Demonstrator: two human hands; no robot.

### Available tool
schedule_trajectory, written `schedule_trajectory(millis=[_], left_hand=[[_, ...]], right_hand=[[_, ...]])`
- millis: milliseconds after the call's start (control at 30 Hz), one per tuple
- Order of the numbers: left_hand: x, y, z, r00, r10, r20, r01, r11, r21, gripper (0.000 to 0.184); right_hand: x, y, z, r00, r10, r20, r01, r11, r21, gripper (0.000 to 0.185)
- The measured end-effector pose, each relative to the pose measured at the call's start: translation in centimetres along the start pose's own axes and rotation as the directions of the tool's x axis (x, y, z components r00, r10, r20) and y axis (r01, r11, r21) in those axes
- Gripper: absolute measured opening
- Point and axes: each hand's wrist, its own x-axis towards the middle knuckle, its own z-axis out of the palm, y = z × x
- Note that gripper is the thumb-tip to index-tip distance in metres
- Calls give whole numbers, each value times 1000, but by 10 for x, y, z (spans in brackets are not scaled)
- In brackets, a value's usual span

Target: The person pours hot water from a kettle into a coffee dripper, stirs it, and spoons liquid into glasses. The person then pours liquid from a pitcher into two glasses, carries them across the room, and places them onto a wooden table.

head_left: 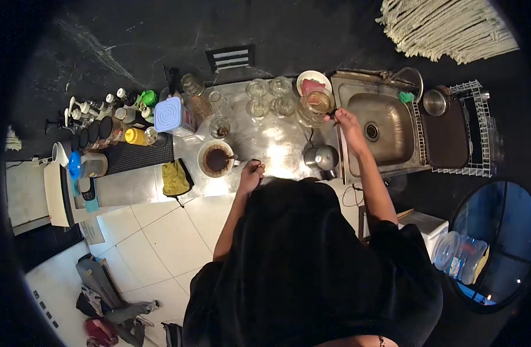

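My left hand (251, 176) is closed at the counter's front edge, right of a white cup (203, 160) of dark brown liquid; a spoon handle leans out of that cup, and what the fingers hold is too small to make out. My right hand (347, 122) reaches to the sink's left edge, its fingers closed round a dark handle. That handle belongs to a glass pot (319, 100) with cloudy, pale brown liquid inside. Behind the pot sits a white bowl (313, 76) with something pink in it. A metal kettle (321, 158) stands in front of the pot.
Several upturned glasses (258, 107) stand mid-counter. Further left are a blue-lidded container (174, 115), a yellow cloth (174, 177) and several bottles and jars. On the right are the sink (387, 124) and a wire rack (480, 130). A person (112, 324) is at the lower left.
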Motion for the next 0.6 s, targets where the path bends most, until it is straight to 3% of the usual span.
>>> schedule_trajectory(millis=[67,133,200,300,367,500,567,600], left_hand=[[4,3,6,1000,6,-15,-6,1000,-4,15],[6,2,12,999,3,-37,-4,1000,-1,17],[11,-8,11,999,52,6,-52,998,-32,19],[6,7,20,1000,4,-30,-4,1000,8,27],[8,8,21,999,24,-37,-21,995,96,28],[11,6,24,999,36,-23,-34,994,101,27],[20,-12,28,991,129,36,-129,992,-7,26],[17,-3,33,992,125,31,-125,992,-11,26]], right_hand=[[14,-12,-11,1000,6,-24,-8,996,-93,27],[36,-18,-25,997,-43,68,59,964,-260,27],[57,-15,-35,994,-50,93,72,965,-253,27],[86,-7,-47,982,-70,176,137,902,-409,27],[97,-11,-46,979,-4,206,112,848,-517,29],[113,-21,-32,961,14,275,142,831,-537,31],[120,-30,-22,920,206,335,85,727,-682,34],[122,-27,-19,917,212,338,84,726,-683,34]])
